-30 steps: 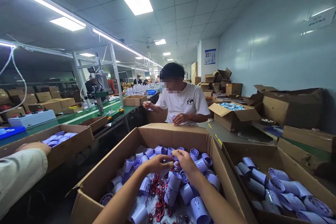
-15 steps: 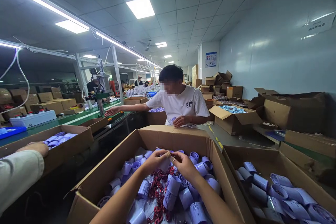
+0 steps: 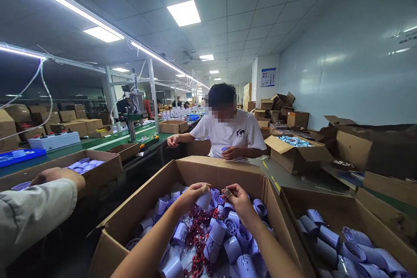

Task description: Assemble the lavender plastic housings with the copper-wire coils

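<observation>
My left hand is closed on a lavender plastic cylinder, held above an open cardboard box. To its right, my right hand is raised with thumb and fingertips pinched together; what they hold, if anything, is too small to make out. A gap separates the two hands. Below them, several more lavender cylinders fill the box, some showing a spoked end. A tangle of red and black wired parts runs down between the cylinders.
A co-worker in a white T-shirt sits across the box. At left, another person's sleeved hand reaches over a carton of cylinders. A second carton with cylinders stands at right. A press machine stands by the green bench.
My hands have moved apart, the right one going rightward and the left keeping the cylinder. The co-worker opposite has drawn the outstretched arm back. The view has shifted slightly left.
</observation>
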`<state>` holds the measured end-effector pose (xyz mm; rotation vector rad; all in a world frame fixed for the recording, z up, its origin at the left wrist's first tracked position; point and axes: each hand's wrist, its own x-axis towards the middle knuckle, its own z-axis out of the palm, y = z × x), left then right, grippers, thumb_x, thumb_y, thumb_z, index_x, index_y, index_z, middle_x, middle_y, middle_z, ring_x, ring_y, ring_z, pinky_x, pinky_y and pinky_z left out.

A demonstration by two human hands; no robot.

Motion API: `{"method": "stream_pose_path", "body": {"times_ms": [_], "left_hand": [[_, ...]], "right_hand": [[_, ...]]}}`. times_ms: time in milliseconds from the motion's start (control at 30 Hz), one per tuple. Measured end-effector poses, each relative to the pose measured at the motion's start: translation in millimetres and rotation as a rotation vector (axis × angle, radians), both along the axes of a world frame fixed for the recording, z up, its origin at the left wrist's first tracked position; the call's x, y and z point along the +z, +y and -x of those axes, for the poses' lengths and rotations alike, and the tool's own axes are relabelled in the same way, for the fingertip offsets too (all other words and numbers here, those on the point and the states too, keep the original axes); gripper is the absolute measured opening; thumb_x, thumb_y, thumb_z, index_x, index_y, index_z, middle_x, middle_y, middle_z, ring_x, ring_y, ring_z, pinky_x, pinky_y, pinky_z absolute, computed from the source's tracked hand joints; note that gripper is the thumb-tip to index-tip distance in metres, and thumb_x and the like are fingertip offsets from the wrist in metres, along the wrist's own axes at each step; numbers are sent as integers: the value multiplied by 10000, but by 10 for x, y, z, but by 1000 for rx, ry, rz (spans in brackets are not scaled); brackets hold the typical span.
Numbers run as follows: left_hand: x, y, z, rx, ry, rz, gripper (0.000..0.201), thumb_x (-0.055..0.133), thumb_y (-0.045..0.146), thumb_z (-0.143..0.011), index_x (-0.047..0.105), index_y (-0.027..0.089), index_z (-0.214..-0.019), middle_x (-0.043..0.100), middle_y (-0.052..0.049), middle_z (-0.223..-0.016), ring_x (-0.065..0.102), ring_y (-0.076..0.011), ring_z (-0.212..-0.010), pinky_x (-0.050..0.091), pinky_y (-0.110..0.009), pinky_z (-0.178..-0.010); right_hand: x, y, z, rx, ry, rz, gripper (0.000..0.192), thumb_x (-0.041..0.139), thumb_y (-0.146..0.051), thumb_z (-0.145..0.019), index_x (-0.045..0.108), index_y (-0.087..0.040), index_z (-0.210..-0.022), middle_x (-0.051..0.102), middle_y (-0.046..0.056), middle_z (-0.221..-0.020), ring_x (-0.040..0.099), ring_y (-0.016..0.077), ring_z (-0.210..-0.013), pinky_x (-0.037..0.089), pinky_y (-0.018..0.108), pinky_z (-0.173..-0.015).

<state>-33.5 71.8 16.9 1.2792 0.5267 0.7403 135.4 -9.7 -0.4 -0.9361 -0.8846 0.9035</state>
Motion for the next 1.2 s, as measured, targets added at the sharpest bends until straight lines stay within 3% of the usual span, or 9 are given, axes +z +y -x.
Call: {"method": "stream_pose_path", "body": {"times_ms": [133, 233, 367, 467, 533, 600, 867, 1067, 1200], "left_hand": [[-2, 26, 7, -16, -20, -1, 585, 826, 553, -521, 671, 147, -912, 631, -21, -760, 568, -122, -620, 420, -221, -574], [0, 47, 41, -39, 0, -24, 655, 751, 614, -601, 617, 194, -1087, 625, -12, -801, 565, -116, -628, 407, -206, -561], [-44, 78, 92, -25, 189, -234, 727, 586, 694, -713, 525, 204, -1246, 600, 3, -750, 551, -124, -630, 404, -211, -553], [-95, 103, 71, 75, 278, -444, 744, 761, 564, -598, 548, 196, -1208, 626, -12, -844, 562, -146, -703, 429, -231, -608], [-110, 108, 36, 118, 265, -503, 827, 875, 390, -454, 553, 202, -1192, 631, -30, -968, 574, -180, -822, 449, -252, -703], [-98, 97, 7, 166, 238, -557, 871, 885, 273, -416, 536, 205, -1211, 619, -43, -1049, 577, -206, -899, 457, -280, -777], [52, -32, 1, 444, 215, -906, 582, 761, 185, -560, 546, 205, -1101, 628, -29, -1015, 597, -207, -904, 494, -337, -838], [157, -104, -23, 443, 167, -1021, 453, 762, 238, -598, 546, 205, -995, 586, -37, -964, 566, -198, -867, 487, -322, -797], [189, -147, -39, 370, 188, -1079, 435, 754, 225, -603, 565, 195, -994, 533, -51, -991, 554, -195, -884, 493, -314, -788]], "right_hand": [[39, -36, -17, -24, 6, -10, 583, 817, -628, -406, 562, -188, -692, 649, -15, -594, 627, 152, -565, 500, 285, -573], [73, -47, -33, -51, 2, -12, 562, 832, -596, -408, 574, -187, -695, 648, -14, -587, 629, 157, -561, 498, 286, -571], [152, -76, -64, -91, -5, -17, 582, 835, -588, -400, 609, -192, -762, 673, -1, -661, 640, 171, -592, 504, 301, -585], [215, -132, -81, -103, -68, -39, 612, 816, -603, -431, 655, -189, -853, 692, 22, -728, 641, 187, -648, 516, 327, -641], [251, -189, -85, -116, -197, -71, 571, 772, -611, -526, 676, -184, -891, 701, 42, -764, 641, 201, -699, 514, 341, -691], [286, -257, -82, -140, -362, -104, 490, 714, -586, -640, 685, -184, -919, 707, 59, -812, 644, 215, -753, 508, 351, -734], [457, -458, 11, -243, -726, -277, 288, 632, -454, -786, 697, -207, -921, 711, 87, -891, 657, 243, -831, 528, 350, -765], [481, -486, 84, -245, -810, -334, 199, 597, -363, -825, 696, -220, -921, 714, 92, -891, 662, 251, -854, 536, 361, -786], [474, -500, 116, -213, -860, -342, 165, 571, -297, -831, 682, -221, -927, 702, 86, -885, 654, 238, -829, 535, 348, -769]]}}
